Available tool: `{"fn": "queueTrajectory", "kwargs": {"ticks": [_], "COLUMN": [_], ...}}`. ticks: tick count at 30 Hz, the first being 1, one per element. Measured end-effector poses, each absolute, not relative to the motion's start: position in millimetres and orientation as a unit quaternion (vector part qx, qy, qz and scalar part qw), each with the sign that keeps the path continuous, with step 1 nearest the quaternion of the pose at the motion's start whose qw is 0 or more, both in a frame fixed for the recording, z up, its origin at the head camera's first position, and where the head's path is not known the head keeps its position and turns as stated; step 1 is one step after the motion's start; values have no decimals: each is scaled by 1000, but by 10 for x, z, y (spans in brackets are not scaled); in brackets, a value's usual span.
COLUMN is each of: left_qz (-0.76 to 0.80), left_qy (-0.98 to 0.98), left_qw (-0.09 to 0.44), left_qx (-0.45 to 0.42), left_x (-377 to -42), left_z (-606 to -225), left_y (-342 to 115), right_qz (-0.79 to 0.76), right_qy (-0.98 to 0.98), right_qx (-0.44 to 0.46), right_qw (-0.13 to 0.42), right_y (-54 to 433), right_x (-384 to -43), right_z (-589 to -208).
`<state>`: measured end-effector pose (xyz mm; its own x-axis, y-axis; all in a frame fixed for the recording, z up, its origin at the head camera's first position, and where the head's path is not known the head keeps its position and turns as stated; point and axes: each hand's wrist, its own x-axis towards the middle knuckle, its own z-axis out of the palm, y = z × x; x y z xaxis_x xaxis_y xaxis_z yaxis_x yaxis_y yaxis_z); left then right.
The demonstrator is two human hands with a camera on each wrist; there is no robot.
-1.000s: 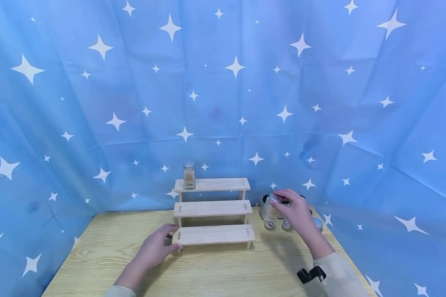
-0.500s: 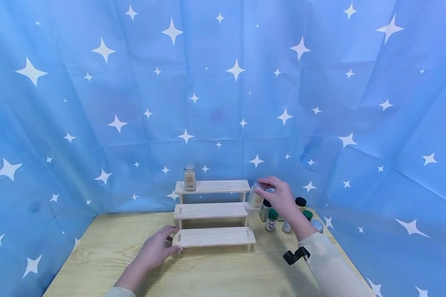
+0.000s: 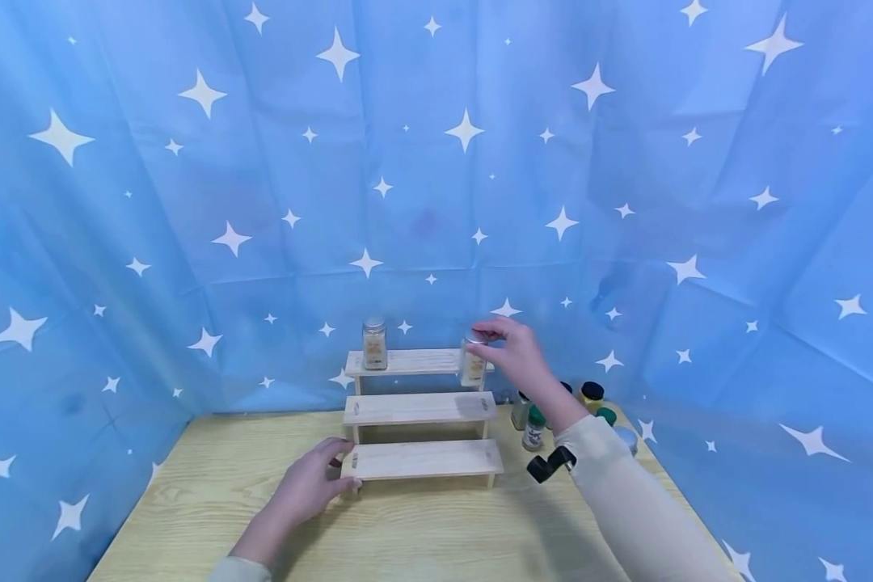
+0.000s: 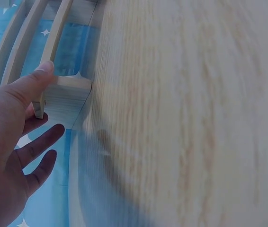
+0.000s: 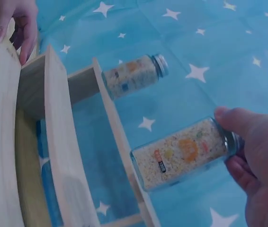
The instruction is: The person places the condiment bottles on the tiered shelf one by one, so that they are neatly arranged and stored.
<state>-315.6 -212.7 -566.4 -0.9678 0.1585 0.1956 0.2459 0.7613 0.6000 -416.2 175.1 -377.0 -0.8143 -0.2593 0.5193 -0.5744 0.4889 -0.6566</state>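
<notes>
A three-tier wooden shelf (image 3: 422, 461) stands on the table. At the left end of its lowest step, my left hand (image 3: 313, 481) pinches the board between thumb and forefinger; in the left wrist view the other fingers of this hand (image 4: 11, 127) are spread apart. My right hand (image 3: 512, 347) grips a glass spice jar (image 3: 474, 365) by its silver lid. This jar (image 5: 183, 153) has pale grainy contents, and its base is right at the right end of the top step. A similar jar (image 3: 374, 346) stands upright on that step's left end.
Right of the shelf, several more jars stand on the table, among them a green-capped jar (image 3: 533, 428) and a black-lidded jar (image 3: 592, 394), partly behind my right forearm. A blue star-patterned curtain (image 3: 436, 202) hangs close behind the shelf.
My right hand has carried the jar leftward and up from the group on the right to the top step's right end. The left hand has kept its grip on the lowest step.
</notes>
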Motion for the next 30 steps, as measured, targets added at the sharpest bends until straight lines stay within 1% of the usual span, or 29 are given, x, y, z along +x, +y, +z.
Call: {"fn": "queueTrajectory", "kwargs": {"ticks": [6, 13, 20, 30], "left_qz": [-325, -326, -323, -327], "left_qy": [-938, -936, -938, -936], "left_qw": [65, 74, 69, 68], "left_qx": [-105, -107, -109, -110], "left_x": [-3150, -3151, -3145, -3153], "left_z": [-5663, -5638, -5664, -5645], "left_y": [-2121, -2121, -2131, -2144], "right_qz": [438, 459, 495, 507], "right_qy": [-846, -842, -831, -828], "right_qx": [250, 247, 224, 209], "right_qw": [174, 142, 117, 116], "right_y": [1501, 1237, 1065, 858], "right_x": [-4264, -4356, -4486, -4660], "right_z": [-3713, -3614, -3612, -3669]}}
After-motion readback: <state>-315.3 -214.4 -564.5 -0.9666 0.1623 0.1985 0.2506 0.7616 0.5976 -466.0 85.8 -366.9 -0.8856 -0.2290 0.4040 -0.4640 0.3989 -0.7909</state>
